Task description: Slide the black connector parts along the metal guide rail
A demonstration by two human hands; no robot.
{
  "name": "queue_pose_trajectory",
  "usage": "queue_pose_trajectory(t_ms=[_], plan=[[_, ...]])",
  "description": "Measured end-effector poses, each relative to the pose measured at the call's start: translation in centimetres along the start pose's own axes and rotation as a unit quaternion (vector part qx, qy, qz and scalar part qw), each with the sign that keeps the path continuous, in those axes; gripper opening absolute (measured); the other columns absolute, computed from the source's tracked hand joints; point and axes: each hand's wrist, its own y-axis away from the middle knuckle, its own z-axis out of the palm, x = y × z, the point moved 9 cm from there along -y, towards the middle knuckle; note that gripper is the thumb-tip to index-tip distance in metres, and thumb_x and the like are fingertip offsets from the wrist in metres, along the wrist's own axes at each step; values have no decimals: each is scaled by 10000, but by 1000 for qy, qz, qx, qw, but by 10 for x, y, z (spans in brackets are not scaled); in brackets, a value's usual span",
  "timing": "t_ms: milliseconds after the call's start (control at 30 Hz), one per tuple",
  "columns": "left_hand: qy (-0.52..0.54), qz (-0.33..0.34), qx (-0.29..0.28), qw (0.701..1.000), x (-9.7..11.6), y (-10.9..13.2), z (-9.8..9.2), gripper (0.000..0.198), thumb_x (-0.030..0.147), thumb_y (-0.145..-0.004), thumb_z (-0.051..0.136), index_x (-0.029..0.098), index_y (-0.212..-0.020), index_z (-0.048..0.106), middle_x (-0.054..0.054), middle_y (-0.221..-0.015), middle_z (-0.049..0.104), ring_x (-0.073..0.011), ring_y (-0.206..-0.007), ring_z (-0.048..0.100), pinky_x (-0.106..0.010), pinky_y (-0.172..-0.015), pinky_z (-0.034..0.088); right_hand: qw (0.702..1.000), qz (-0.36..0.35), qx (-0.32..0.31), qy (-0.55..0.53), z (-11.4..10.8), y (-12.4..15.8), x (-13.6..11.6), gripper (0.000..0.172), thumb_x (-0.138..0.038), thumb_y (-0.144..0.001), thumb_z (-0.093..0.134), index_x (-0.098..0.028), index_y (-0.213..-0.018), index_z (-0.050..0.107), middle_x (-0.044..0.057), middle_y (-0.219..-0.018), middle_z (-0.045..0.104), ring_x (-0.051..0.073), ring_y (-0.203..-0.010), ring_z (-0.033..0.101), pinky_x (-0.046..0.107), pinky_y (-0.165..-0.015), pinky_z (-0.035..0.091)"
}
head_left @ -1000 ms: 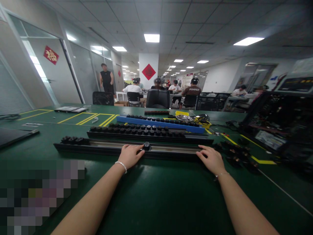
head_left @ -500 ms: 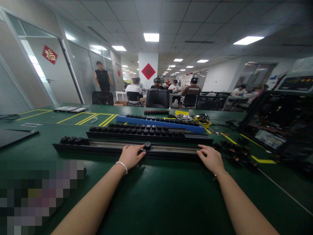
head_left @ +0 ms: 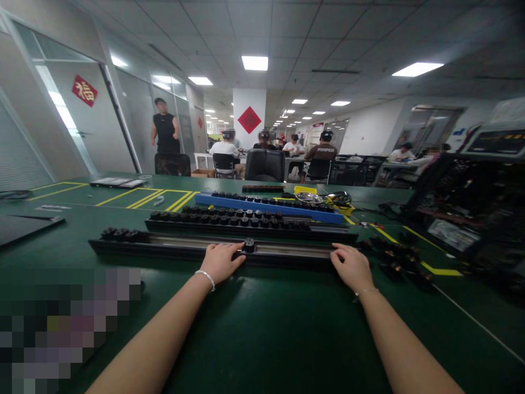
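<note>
A long black track [head_left: 172, 253] with a pale metal channel lies across the table in front of me. One round black socket module [head_left: 249, 245] sits in its middle. My left hand [head_left: 222, 264] grips the track's near wall just left of this module, thumb in front and fingers over the edge; its fingertips touch or nearly touch the module. Towards the right end, my right hand [head_left: 351, 267] holds the same wall between thumb and curled fingers. Several more modules [head_left: 123, 235] stand at the track's left end. Loose black modules [head_left: 396, 257] are heaped right of my right hand.
Behind lie another black track [head_left: 246, 223] filled with modules and a blue track [head_left: 270, 207]. A metal dish [head_left: 309, 197] and a yellow tray [head_left: 305, 189] stand farther back. Dark equipment [head_left: 455, 208] rises at the right. People sit at far desks; a person [head_left: 166, 128] stands behind a chair.
Both hands keep nearly the same places on the track. The module in the middle shows at most a slight shift right. The standing person in the background has changed posture.
</note>
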Motion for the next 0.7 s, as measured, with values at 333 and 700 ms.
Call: queue_pose_trajectory(t_ms=[333,700], plan=[[-4,2,-1,1000,2,0,1,461,542,-821,394,351,-1227,499,-27,-1156,628,-243,-1088,522,-441,-924,280,996,-58,-8,-67,17,3,-74,259,-287,-784,409,-219,-875,641,49,-1059,649,214,-1046,534,404,-939,329],[-16,2,1,1000,6,0,4,470,517,-805,431,345,-1239,485,-33,-1129,636,-256,-1074,521,-472,-949,250,991,-74,-52,-97,41,13,-144,383,-393,-818,427,-234,-1141,556,50,-1247,557,217,-1182,442,469,-1040,160]])
